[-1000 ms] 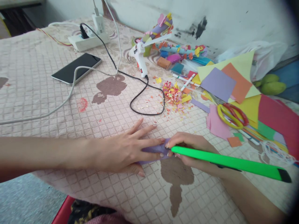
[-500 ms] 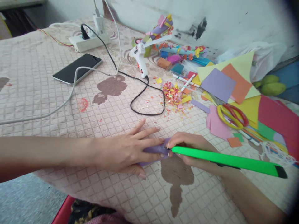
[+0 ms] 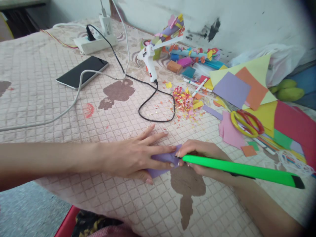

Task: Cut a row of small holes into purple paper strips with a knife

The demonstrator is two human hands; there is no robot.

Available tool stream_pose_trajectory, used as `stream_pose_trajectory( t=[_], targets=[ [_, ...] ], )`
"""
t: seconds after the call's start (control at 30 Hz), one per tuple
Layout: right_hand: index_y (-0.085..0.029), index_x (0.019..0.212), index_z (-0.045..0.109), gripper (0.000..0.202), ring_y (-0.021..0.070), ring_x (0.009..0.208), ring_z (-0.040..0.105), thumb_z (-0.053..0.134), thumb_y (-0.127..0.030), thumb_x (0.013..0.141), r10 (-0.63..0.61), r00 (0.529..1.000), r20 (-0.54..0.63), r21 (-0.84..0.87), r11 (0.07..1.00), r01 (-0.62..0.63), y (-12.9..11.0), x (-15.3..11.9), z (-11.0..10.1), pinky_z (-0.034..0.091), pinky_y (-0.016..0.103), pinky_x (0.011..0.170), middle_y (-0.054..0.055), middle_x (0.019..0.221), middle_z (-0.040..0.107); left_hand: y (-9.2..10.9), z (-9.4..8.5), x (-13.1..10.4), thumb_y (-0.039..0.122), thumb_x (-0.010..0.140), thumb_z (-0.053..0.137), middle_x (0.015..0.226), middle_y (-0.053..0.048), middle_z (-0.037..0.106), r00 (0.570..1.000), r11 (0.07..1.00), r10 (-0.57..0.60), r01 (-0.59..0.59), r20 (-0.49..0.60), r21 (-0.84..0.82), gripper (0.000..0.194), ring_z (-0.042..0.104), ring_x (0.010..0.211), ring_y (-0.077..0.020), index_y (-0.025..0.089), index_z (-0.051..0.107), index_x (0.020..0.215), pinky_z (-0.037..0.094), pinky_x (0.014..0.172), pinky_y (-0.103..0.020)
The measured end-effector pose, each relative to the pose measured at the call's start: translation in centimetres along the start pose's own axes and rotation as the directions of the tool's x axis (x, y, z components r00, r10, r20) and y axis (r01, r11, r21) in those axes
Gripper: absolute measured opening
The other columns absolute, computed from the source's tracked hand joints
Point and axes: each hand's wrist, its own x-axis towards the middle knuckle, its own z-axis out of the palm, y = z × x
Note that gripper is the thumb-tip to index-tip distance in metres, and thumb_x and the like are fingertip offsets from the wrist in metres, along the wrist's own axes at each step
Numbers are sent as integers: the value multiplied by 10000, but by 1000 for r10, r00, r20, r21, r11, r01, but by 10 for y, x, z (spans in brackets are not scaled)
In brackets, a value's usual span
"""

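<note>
My left hand (image 3: 133, 158) lies flat with its fingers spread, over a piece of purple paper (image 3: 160, 158) on the quilted tablecloth. Most of the paper is hidden beneath the palm and fingers. In my right hand (image 3: 199, 151) is a bright green utility knife (image 3: 237, 168), gripped near its front end. Its dark tip rests on or just above the paper's right part, close to my left fingertips. The knife's black rear end points off to the right, over my right forearm.
Beyond the hands, a white glue gun (image 3: 149, 62) stands with its black cord looped near paper scraps (image 3: 182, 100). Yellow-and-red-handled scissors (image 3: 244, 123) lie among coloured sheets (image 3: 230, 89) at right. A phone (image 3: 82, 72) and a power strip (image 3: 95, 44) are at far left.
The fingers of my left hand have shifted very slightly, with the thumb a little higher and more purple paper showing beside it. The knife stays at nearly the same spot.
</note>
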Motion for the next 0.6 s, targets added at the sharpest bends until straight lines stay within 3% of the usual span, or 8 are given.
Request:
stream_pose_trajectory(
  t=[0.23, 0.4, 0.6],
  targets=[
    [-267, 1066, 672, 315, 160, 849, 704, 653, -42, 847, -6, 1000, 15, 15, 1000, 6, 5, -1, 0, 545, 283, 771, -7, 899, 729, 0, 1, -1, 509, 958, 587, 1650, -63, 267, 999, 1000, 24, -24, -45, -13, 598, 179, 1532, -403, 296, 451, 1500, 84, 1199, -713],
    [-252, 1039, 680, 242, 157, 807, 705, 647, -77, 877, 10, 1000, 0, 4, 1000, -10, 4, 1, 0, 555, 287, 754, -1, 856, 729, -7, -1, -2, 356, 1015, 504, 1662, 30, 221, 999, 998, 49, -48, -11, 34, 497, 96, 1560, -337, 341, 430, 1506, -3, 1237, -649],
    [-248, 994, 680, 220, 149, 773, 696, 630, -71, 874, 9, 1000, -16, -34, 999, -10, -5, 5, -1, 551, 272, 720, -1, 819, 728, -6, -3, -1, 294, 981, 542, 1665, 28, 210, 999, 998, 42, -42, 8, 36, 542, 110, 1547, -387, 337, 428, 1509, 53, 1215, -707]
  ],
)
